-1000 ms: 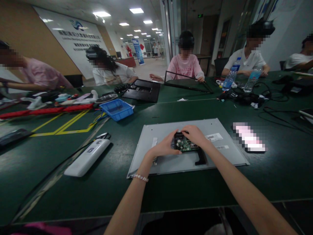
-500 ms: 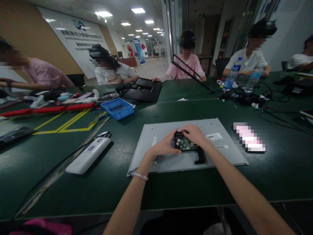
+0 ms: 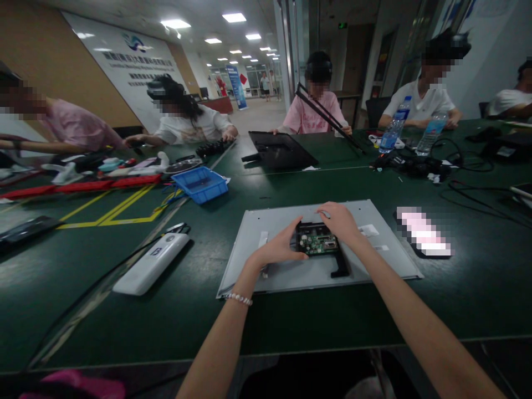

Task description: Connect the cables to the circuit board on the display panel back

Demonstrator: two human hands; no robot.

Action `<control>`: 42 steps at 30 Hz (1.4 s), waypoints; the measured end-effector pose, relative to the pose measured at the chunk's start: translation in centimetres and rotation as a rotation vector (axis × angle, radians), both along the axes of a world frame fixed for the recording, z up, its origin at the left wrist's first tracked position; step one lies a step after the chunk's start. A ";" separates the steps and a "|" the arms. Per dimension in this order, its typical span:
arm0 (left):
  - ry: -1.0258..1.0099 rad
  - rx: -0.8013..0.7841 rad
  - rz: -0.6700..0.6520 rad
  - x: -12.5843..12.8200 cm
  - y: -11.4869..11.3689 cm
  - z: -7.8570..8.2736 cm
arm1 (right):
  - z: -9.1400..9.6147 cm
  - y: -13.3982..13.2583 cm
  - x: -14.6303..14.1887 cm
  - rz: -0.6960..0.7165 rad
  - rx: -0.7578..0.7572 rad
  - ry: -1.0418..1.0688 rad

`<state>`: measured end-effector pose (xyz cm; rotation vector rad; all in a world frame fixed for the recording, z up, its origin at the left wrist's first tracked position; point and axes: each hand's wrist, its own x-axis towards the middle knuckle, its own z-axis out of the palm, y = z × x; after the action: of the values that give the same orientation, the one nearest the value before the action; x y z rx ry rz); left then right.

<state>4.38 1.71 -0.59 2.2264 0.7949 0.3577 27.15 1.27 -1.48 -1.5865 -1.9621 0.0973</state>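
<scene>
A flat silver-grey display panel (image 3: pixel 282 277) lies back side up on the green table in front of me. On its middle sits a black bracket (image 3: pixel 341 267) carrying a green circuit board (image 3: pixel 318 242). My left hand (image 3: pixel 279 245) spans the left side of the bracket, thumb at the lower corner and fingers at the upper one. Over the upper right corner is my right hand (image 3: pixel 341 223), its fingers bent and slightly apart with nothing visible between them. Whether its fingertips touch the bracket I cannot tell. White labels (image 3: pixel 368 230) show beside my right wrist.
Left of the panel lies a white power bank (image 3: pixel 152 263) with a cable; a phone (image 3: pixel 424 233) lies right. Beyond are a blue tray (image 3: pixel 201 185), two bottles (image 3: pixel 394 124) and tangled black cables (image 3: pixel 411 165). Across the table, co-workers sit, one holding a black frame (image 3: pixel 328 116).
My right hand has shifted slightly right and up, uncovering more of the circuit board. My left hand stays in place. Across the table, a black panel has moved right and the black frame has turned.
</scene>
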 end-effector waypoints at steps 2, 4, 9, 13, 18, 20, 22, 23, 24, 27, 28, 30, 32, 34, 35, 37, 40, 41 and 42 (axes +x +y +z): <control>0.005 -0.001 -0.001 0.0 0.0 0.1 | 0.7 -0.4 1.4 -0.052 -0.015 -0.066; 0.011 0.001 -0.002 -0.1 0.0 0.1 | 1.0 -0.9 3.0 -0.097 -0.059 -0.140; 0.026 -0.007 0.003 -0.1 0.0 0.1 | -0.3 -2.0 5.9 -0.068 -0.178 -0.231; 0.024 0.002 -0.002 -0.1 0.1 -0.1 | -1.6 -2.6 6.6 -0.007 -0.226 -0.166; 0.016 0.018 0.004 -0.1 -0.1 0.0 | -1.8 -3.1 6.6 -0.016 -0.218 -0.080; 0.014 0.032 0.004 0.0 -0.2 0.3 | -1.7 -3.2 6.7 -0.020 -0.211 -0.067; 0.010 0.054 0.007 0.0 -0.4 0.8 | -1.7 -3.3 6.9 -0.037 -0.211 -0.065; 0.007 0.071 0.014 0.0 -0.3 1.0 | -1.7 -3.3 7.0 -0.050 -0.214 -0.068; 0.001 0.097 0.031 -0.1 -0.3 1.3 | -1.7 -3.4 7.2 -0.064 -0.218 -0.072; -0.017 0.230 0.184 -0.7 0.5 1.7 | -1.4 -3.6 7.9 -0.109 -0.252 -0.074; -0.022 0.280 0.258 -1.1 0.9 1.7 | -1.3 -3.7 8.3 -0.119 -0.272 -0.069; -0.036 0.358 0.403 -2.0 1.8 1.5 | -1.1 -3.9 9.1 -0.127 -0.325 -0.053; -0.053 0.403 0.506 -3.0 2.6 1.2 | -1.0 -4.1 10.0 -0.126 -0.390 -0.039; -0.064 0.425 0.576 -3.9 3.2 0.8 | -1.0 -4.2 10.8 -0.134 -0.450 -0.028; -0.057 0.426 0.599 -4.3 3.5 0.7 | -1.1 -4.2 11.1 -0.140 -0.475 -0.024; -0.005 0.404 0.625 -5.0 3.8 0.3 | -1.3 -4.1 11.5 -0.161 -0.510 -0.009; 0.136 0.364 0.611 -5.4 4.0 -0.1 | -1.5 -4.0 11.7 -0.190 -0.532 -0.005; 0.183 0.359 0.591 -5.4 4.0 -0.2 | -1.6 -3.9 11.7 -0.196 -0.533 -0.013; 0.223 0.359 0.570 -5.4 3.9 -0.2 | -1.6 -3.9 11.6 -0.200 -0.532 -0.023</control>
<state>-1.05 5.65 -0.81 2.3561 1.6003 0.5626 38.79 -2.62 -3.04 -2.1151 -1.8757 0.5602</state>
